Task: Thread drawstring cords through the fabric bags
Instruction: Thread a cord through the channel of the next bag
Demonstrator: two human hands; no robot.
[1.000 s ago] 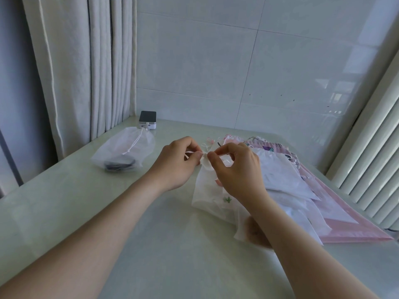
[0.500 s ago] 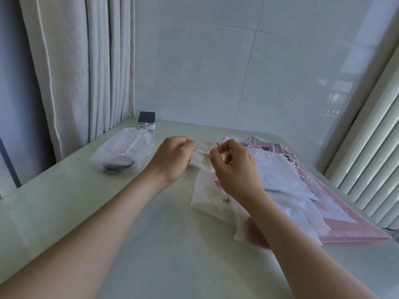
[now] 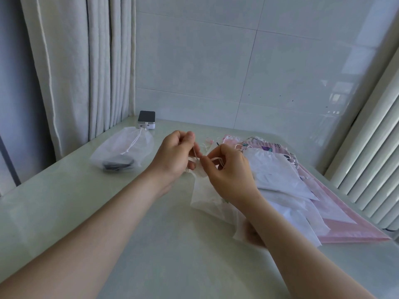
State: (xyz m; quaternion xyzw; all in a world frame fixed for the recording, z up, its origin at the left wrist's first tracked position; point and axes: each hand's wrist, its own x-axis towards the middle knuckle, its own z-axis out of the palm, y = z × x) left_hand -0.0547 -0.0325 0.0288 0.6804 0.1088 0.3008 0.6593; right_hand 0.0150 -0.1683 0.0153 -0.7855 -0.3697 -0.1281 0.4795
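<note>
- While the two hands meet close together above the surface (image 3: 151,244), the left hand (image 3: 174,156) has its fingers curled and pinches a thin white cord (image 3: 195,152) between thumb and forefinger.
- The right hand (image 3: 228,175), fingers bent, pinches the gathered top of a white bag (image 3: 205,195) just beside the left fingertips; a loop of the cord shows over its knuckles.
- The white bag hangs from that pinch and trails down under the right wrist, its lower part lying on the surface.
- Whether the cord already runs through the bag's channel cannot be told.
- To the right of the right hand lies a pile of bags (image 3: 278,171), white ones overlapping on top of a flat pink bag (image 3: 345,214); a floral-print edge shows at the far end.
- To the left of the left hand, apart from it, a sheer bag (image 3: 127,147) lies on the surface with a dark item (image 3: 117,166) inside and its own drawstring across the top.
- Beyond that sheer bag, touching its far end, sits a small white device with a black top (image 3: 146,119).
- A pale curtain (image 3: 75,72) hangs further left.
</note>
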